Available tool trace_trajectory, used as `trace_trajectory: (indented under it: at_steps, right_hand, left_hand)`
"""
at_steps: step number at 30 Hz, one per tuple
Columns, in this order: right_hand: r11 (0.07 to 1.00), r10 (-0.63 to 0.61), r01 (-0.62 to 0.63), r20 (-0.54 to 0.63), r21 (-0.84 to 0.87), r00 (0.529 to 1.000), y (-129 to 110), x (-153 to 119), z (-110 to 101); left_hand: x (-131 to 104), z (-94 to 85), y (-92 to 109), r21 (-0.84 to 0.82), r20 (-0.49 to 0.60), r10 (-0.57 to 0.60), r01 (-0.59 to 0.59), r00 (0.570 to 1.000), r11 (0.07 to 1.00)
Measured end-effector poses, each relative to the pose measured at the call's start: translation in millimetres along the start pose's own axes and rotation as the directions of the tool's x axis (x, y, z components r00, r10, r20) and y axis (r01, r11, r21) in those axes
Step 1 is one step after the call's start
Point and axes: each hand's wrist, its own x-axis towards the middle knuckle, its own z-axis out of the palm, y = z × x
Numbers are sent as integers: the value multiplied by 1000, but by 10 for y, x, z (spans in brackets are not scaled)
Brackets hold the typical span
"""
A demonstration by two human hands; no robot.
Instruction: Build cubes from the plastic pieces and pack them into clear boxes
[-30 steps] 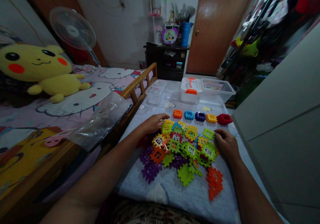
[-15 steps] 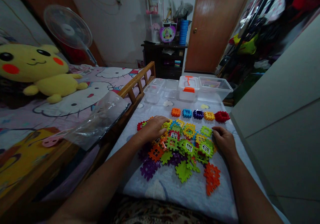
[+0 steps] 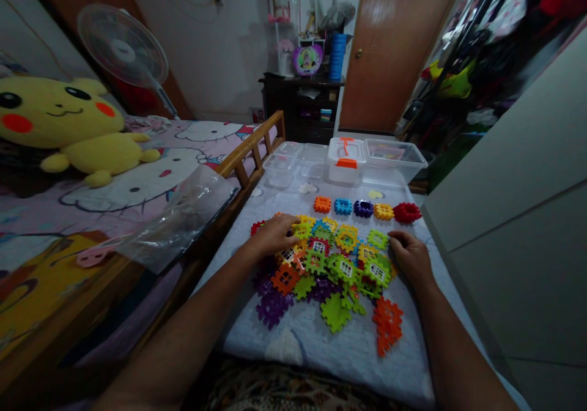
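A pile of toothed plastic building pieces (image 3: 316,263) in green, yellow, orange, red, blue and purple lies on the cloth in front of me. Some pieces have white window inserts. My left hand (image 3: 276,235) is over the upper left of the pile, near a yellow-green piece (image 3: 302,230). Its thumb and fingers are apart, and no piece shows between them. At the pile's right edge, my right hand (image 3: 410,257) rests beside a light green square frame (image 3: 378,239), fingers loosely bent with nothing visible in them. An orange triangular piece (image 3: 389,326) lies nearer to me.
Behind the pile stand an orange block (image 3: 322,204), a blue block (image 3: 343,206), a purple block (image 3: 364,209), a yellow block (image 3: 384,211) and a red block (image 3: 407,213) in a row. Clear plastic boxes (image 3: 389,160) stand farther back. A wooden bed rail (image 3: 250,154) borders the left.
My left hand has drawn back slightly to the left, uncovering more of the yellow pieces. My right hand has hardly moved.
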Motion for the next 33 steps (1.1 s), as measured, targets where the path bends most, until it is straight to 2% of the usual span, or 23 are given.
trace_trajectory:
  at_steps: [5, 11, 15, 19, 23, 28, 33]
  right_hand:
    - [1000, 8, -8, 4, 7, 1000, 22, 1, 14]
    - [1000, 14, -14, 11, 9, 1000, 1, 3, 1]
    - [1000, 8, -8, 5, 11, 1000, -20, -3, -5]
    - [999, 23, -23, -1, 22, 1000, -16, -10, 4]
    - [999, 19, -20, 7, 28, 1000, 6, -7, 11]
    - [1000, 11, -11, 23, 16, 1000, 15, -2, -3]
    - [1000, 21, -21, 27, -3, 999, 10, 2, -13]
  left_hand:
    - [34, 17, 60, 68, 36, -1, -2, 999, 998]
    - [60, 27, 41, 100, 54, -3, -3, 999, 995]
    - [93, 46, 16, 115, 30, 61, -64, 998, 991]
    - [173, -46, -83, 65, -49, 105, -102, 993, 993]
    - [388, -192, -237, 11, -121, 76, -75, 990, 997]
    - [752, -231, -313, 67, -40, -15, 18, 999, 998]
    - [1011, -155, -335, 104, 11, -20, 19, 1000, 994]
